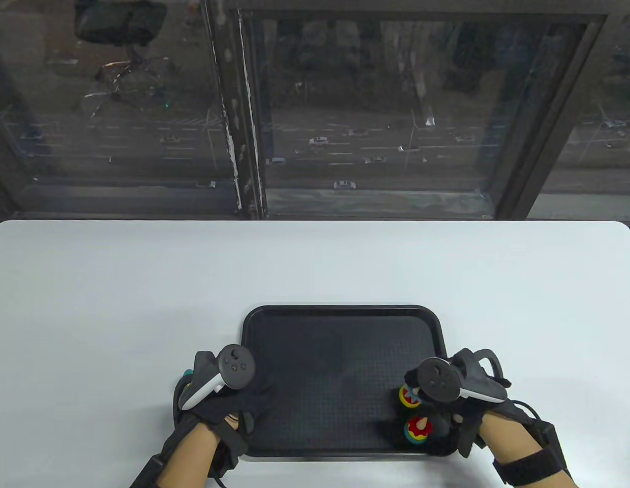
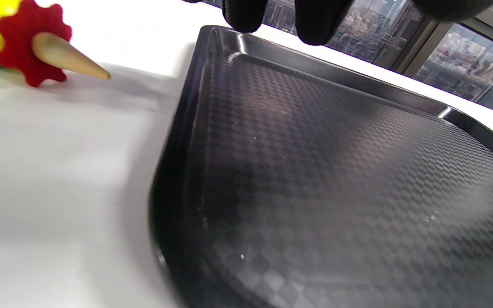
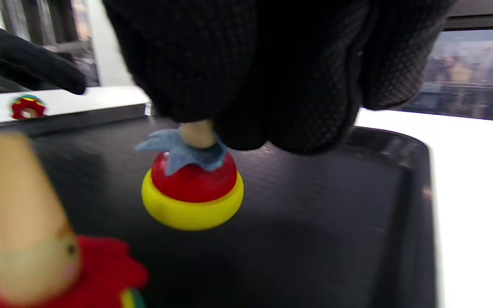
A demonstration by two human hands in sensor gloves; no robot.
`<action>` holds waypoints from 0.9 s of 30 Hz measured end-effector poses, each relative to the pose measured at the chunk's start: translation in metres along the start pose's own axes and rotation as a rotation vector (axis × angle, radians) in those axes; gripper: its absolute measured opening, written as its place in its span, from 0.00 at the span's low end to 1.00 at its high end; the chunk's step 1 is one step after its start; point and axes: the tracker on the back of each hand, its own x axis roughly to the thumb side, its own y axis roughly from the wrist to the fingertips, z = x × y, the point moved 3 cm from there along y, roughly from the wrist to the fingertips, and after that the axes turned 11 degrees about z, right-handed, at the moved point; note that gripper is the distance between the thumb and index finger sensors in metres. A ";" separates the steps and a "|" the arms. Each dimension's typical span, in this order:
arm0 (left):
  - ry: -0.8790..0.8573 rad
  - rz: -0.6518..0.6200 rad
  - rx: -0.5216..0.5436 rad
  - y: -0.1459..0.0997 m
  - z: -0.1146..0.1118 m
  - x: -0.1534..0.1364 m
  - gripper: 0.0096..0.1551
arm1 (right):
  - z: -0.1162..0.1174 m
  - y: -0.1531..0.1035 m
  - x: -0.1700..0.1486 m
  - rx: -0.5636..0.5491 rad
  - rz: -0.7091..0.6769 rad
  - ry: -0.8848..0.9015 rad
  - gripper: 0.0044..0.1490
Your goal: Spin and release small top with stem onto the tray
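Observation:
A small top [image 3: 191, 188] with a yellow base, red dome and blue collar stands upright on the black tray [image 1: 340, 325]. My right hand [image 3: 246, 85] pinches its wooden stem from above. In the table view this top [image 1: 409, 396] sits near the tray's right edge, half hidden under the right hand [image 1: 437, 406]. A second top [image 1: 419, 428] with a red collar and a cone stem stands just in front of it. My left hand [image 1: 243, 406] rests at the tray's left edge with relaxed fingers [image 2: 319, 21] that hold nothing.
A third top [image 2: 24, 42] with a red collar lies on its side on the white table [image 1: 116, 305], left of the tray [image 2: 315, 171] and beside my left hand. A window runs behind the table's far edge.

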 end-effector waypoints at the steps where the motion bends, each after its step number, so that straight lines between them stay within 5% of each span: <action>1: -0.001 0.000 0.000 0.000 0.000 0.000 0.47 | -0.002 0.001 0.003 -0.015 -0.014 -0.013 0.27; 6: -0.001 0.003 0.000 0.000 0.000 0.000 0.47 | -0.010 0.014 0.015 -0.075 -0.067 -0.090 0.27; 12: -0.005 0.009 -0.005 0.000 0.000 -0.001 0.46 | 0.000 0.027 0.031 -0.023 -0.155 -0.171 0.25; 17: -0.012 0.011 -0.011 0.000 0.000 -0.002 0.47 | 0.009 0.022 0.045 -0.144 -0.231 -0.281 0.25; 19: -0.014 0.018 -0.019 0.001 0.000 -0.002 0.46 | 0.009 0.021 0.043 -0.331 -0.151 -0.526 0.28; 21: -0.039 0.027 -0.003 -0.001 0.004 -0.005 0.46 | -0.007 0.021 0.025 -0.346 0.035 -0.412 0.36; 24: -0.108 0.035 0.051 -0.005 0.017 -0.013 0.46 | -0.042 0.005 0.008 -0.467 0.172 -0.251 0.35; 27: -0.185 0.076 0.145 -0.012 0.034 -0.024 0.45 | -0.060 -0.009 -0.012 -0.401 0.357 -0.209 0.34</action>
